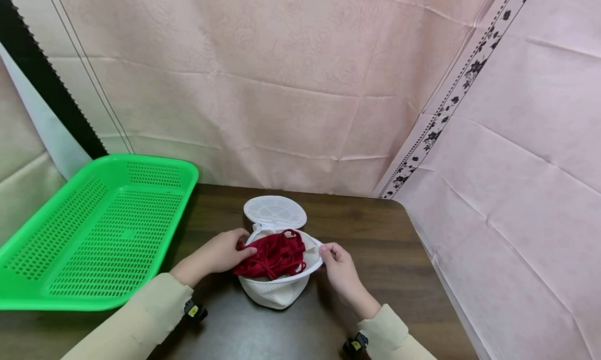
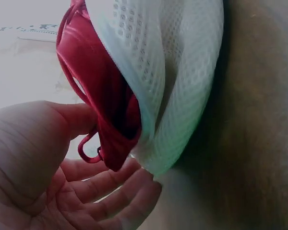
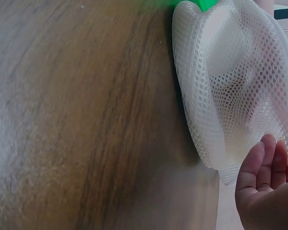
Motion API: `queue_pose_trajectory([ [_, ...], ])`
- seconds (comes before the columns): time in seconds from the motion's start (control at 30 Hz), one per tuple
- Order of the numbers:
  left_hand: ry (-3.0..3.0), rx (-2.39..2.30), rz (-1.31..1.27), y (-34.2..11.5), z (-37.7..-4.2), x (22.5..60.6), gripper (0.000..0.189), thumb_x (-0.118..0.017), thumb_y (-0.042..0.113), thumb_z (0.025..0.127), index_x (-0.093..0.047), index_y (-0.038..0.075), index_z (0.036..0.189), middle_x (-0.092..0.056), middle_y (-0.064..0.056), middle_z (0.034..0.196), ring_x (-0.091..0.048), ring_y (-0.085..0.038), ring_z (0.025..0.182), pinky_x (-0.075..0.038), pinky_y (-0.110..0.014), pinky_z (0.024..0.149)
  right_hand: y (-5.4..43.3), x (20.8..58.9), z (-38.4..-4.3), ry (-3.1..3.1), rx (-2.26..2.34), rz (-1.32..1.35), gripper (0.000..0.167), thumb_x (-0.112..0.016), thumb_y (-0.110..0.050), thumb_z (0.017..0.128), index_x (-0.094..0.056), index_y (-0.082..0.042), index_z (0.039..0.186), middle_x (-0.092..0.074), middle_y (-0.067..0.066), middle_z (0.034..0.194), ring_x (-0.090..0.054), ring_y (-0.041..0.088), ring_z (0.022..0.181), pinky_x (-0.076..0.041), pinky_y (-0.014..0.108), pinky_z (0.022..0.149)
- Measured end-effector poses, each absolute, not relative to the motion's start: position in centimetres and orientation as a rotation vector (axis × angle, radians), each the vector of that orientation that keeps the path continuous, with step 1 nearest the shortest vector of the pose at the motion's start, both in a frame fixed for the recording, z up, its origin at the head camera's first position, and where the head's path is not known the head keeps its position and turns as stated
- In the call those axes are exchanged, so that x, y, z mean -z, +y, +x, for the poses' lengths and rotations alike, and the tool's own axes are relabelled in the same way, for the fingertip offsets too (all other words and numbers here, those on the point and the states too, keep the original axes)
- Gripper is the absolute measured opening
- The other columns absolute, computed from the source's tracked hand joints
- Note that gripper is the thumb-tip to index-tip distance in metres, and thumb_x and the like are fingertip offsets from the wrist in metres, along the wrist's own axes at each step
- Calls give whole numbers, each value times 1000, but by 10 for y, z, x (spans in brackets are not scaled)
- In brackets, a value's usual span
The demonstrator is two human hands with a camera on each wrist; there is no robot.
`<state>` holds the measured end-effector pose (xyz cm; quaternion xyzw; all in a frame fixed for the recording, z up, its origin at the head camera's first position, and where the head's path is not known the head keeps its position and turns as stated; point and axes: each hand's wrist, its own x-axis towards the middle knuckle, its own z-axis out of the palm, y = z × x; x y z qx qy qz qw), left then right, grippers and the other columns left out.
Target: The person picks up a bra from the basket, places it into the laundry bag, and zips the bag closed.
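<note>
A white mesh laundry bag (image 1: 281, 292) stands on the table with its round lid (image 1: 275, 212) flipped back behind the opening. Bunched in its mouth is a red satin garment (image 1: 277, 255) with thin straps, part of it hanging over the left rim. My left hand (image 1: 224, 251) holds the garment at that side; in the left wrist view the thumb lies against the red cloth (image 2: 93, 72), the other fingers beneath by the mesh. On the opposite side my right hand (image 1: 340, 271) pinches the bag's rim. The garment's lower part is hidden inside the bag.
A large green plastic basket (image 1: 185, 208) with slotted walls stands on the left of the dark wooden table (image 1: 366, 229). Pale patterned cloth (image 1: 291, 115) hangs behind the table and along its right side.
</note>
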<state>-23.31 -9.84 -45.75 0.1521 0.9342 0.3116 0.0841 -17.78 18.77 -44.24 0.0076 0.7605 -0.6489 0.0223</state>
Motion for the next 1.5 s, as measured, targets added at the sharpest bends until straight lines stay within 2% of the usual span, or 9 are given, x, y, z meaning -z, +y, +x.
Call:
queue_pose_trajectory([
  [0.13,2766,-948,449,-97,-233,462,42,-71,31,88,-61,2,117,-59,-1,82,-54,-15,72,-47,-35,66,188,444,-178,2365,2008,24,21,-48,-7,101,-56,13,102,-64,15,87,-61,16,76,-49,50,83],
  [0.37,2758,-923,448,-97,-231,462,28,-67,33,91,-64,8,103,-59,-1,80,-54,-16,72,-46,-37,69,197,473,-193,2375,1998,34,22,-49,-12,102,-58,8,102,-65,11,87,-61,16,77,-50,49,82],
  [0.5,2753,-972,461,-95,-230,462,19,-66,29,91,-61,12,89,-53,0,71,-49,-16,65,-42,-34,62,198,478,-195,2362,2001,33,22,-48,-12,102,-58,8,103,-65,11,88,-61,16,77,-52,43,79],
  [0.6,2753,-1019,472,-93,-229,463,20,-68,24,90,-56,12,81,-50,-1,68,-47,-16,62,-39,-32,59,198,478,-194,2365,1995,36,24,-49,-14,102,-59,7,104,-65,10,89,-62,15,78,-52,40,78],
  [0.87,2776,-1020,560,-94,-229,466,25,-68,19,87,-49,12,72,-46,0,63,-45,-14,58,-37,-30,55,197,473,-190,2377,1938,43,24,-52,-20,102,-61,3,104,-64,8,88,-58,16,78,-50,47,80],
  [1.0,2796,-1003,551,-94,-230,462,25,-68,20,87,-49,13,72,-47,-1,61,-46,-14,58,-39,-30,54,196,464,-188,2385,1923,37,22,-50,-15,102,-60,5,103,-63,8,84,-58,16,75,-50,44,76],
  [1.2,2872,-984,563,-92,-230,449,18,-65,19,87,-51,12,78,-48,-1,64,-47,-15,58,-41,-32,54,196,458,-189,2485,1906,36,21,-52,-15,101,-62,4,101,-63,11,81,-57,18,72,-47,30,66],
  [1.37,2885,-1044,573,-91,-232,435,13,-61,15,87,-49,10,87,-48,-2,64,-46,-16,57,-41,-32,52,198,462,-191,2556,1962,38,23,-54,-20,101,-62,2,102,-66,16,89,-60,20,77,-49,30,71],
  [1.5,2909,-1079,580,-95,-236,422,13,-59,10,83,-48,11,89,-47,-2,64,-44,-16,55,-39,-32,51,202,457,-196,2626,1995,41,24,-54,-21,100,-62,2,101,-66,15,88,-60,19,76,-50,31,70],
])
